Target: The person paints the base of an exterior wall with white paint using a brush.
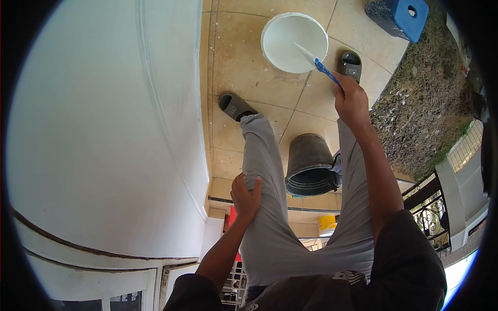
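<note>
While my right hand (351, 101) is closing around the blue handle of a paintbrush (317, 63), the brush is reaching away from my fingers and its white bristle end is hanging over the white paint bucket (293, 42), just inside the rim nearest my hand. My left hand (246, 196) is holding nothing; its fingers are bent and pressing on the grey trouser leg (262, 171) above my knee. Between my legs a dark bucket (309, 165) is sitting on the tiled floor (244, 62). My grey sandals (236, 106) are standing on the tiles, one of them just beside the white bucket. A white wall (104, 129) is running along my left side, and a blue stool (398, 16) is standing beyond the bucket by a patch of bare ground (425, 98).
</note>
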A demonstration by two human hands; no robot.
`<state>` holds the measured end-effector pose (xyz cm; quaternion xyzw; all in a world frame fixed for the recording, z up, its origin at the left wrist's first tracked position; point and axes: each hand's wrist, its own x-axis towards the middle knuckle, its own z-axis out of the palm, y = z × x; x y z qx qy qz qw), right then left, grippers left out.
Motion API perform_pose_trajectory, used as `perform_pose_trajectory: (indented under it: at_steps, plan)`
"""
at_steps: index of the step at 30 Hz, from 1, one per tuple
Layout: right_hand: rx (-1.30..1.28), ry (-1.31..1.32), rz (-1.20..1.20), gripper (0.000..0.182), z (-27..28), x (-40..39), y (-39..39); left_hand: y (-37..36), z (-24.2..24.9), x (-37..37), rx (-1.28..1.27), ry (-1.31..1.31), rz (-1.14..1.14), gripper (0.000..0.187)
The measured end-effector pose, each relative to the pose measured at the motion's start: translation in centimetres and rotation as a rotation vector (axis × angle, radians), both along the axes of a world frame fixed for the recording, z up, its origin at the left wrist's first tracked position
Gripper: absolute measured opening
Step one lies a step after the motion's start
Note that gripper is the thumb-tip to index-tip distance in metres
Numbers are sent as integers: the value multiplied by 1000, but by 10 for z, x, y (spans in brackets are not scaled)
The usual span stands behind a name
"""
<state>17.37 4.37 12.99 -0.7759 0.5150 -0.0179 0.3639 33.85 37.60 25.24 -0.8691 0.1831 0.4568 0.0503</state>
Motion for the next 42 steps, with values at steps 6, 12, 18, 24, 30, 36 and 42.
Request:
perform_pose_trajectory:
  at_steps: [6,12,18,24,30,36,42]
  plan:
    - [-30,-40,-9,23,5,5,0,2,0,-1,-6,-12,-22,55]
    - [-26,-48,-30,23,4,5,0,3,-1,-1,4,-7,-6,55]
    - [-1,-65,-52,22,5,8,-1,3,0,-1,-12,-18,-15,55]
    - [228,-58,-287,21,1,7,-1,5,-1,-1,-20,-15,-13,55]
    - [337,29,-408,23,-9,-13,2,3,0,-2,-26,-9,-9,55]
    - [318,150,-312,25,15,-13,-15,1,0,-1,-21,-12,-22,54]
    - [420,200,-336,27,30,-7,-27,4,-2,-1,-36,-14,-39,54]
